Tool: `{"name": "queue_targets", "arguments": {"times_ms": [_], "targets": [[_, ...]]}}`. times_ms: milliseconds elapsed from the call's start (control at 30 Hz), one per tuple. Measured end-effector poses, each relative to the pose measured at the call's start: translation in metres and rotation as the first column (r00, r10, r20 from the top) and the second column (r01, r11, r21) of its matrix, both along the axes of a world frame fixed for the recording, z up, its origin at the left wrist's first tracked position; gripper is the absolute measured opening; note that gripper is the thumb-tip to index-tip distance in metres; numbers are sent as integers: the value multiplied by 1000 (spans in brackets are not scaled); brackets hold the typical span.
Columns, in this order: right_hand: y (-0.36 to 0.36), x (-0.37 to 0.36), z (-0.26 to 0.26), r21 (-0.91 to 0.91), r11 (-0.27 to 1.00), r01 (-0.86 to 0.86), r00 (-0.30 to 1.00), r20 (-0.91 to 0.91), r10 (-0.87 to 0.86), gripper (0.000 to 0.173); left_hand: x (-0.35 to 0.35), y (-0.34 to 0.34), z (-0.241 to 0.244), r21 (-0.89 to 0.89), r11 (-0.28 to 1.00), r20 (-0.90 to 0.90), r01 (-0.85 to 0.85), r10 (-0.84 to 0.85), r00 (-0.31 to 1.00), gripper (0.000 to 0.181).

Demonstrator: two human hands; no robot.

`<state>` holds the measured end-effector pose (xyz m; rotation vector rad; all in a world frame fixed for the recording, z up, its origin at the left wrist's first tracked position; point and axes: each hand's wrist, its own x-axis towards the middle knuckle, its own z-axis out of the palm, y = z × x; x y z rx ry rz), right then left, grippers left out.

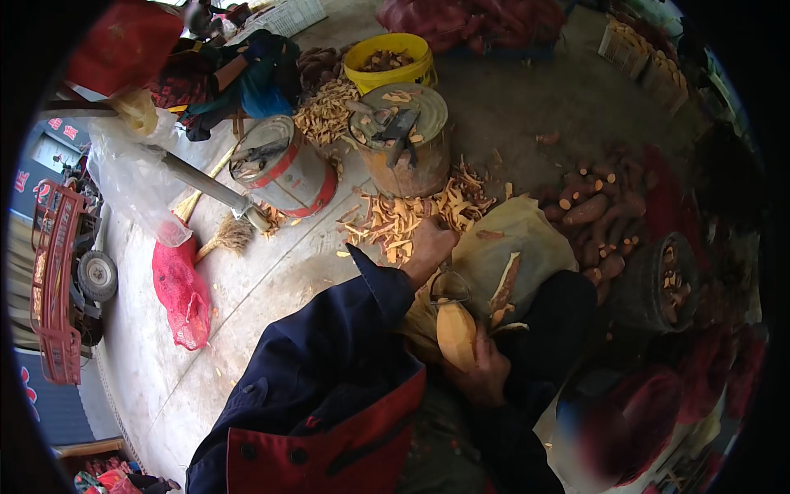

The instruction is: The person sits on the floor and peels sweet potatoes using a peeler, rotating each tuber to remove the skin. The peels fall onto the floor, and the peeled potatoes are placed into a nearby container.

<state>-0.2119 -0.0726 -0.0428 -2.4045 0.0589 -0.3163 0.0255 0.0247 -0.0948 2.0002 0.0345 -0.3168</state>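
My left hand (pixel 430 248) is closed around the handle of a peeler, whose metal loop head (pixel 449 286) is at the upper end of a peeled sweet potato (pixel 456 336). From below, my right hand (pixel 484 370) grips this pale orange root. Strips of peel (pixel 506 281) lie beside it on a yellowish plastic sheet (pixel 524 238) draped over my leg. Beyond my left hand, a heap of peelings (pixel 395 225) covers the floor.
Unpeeled sweet potatoes (pixel 608 213) are piled at right, near a dark bucket (pixel 666 281) of pieces. Ahead stand a rusty drum (pixel 404 167) with tools on top, a red-banded drum (pixel 296 179) and a yellow bucket (pixel 390 58). A person (pixel 203 80) works at upper left.
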Motion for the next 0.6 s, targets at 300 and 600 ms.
{"name": "queue_targets", "arguments": {"times_ms": [300, 600], "targets": [[0, 5, -6, 231, 973, -11, 1000, -20, 16, 81, -1, 49, -12, -221, 917, -152, -332, 304, 940, 21], [-5, 8, 3, 375, 926, 33, 983, -181, 39, 80, -20, 13, 5, -409, 842, -327, -351, 224, 918, 12]]}}
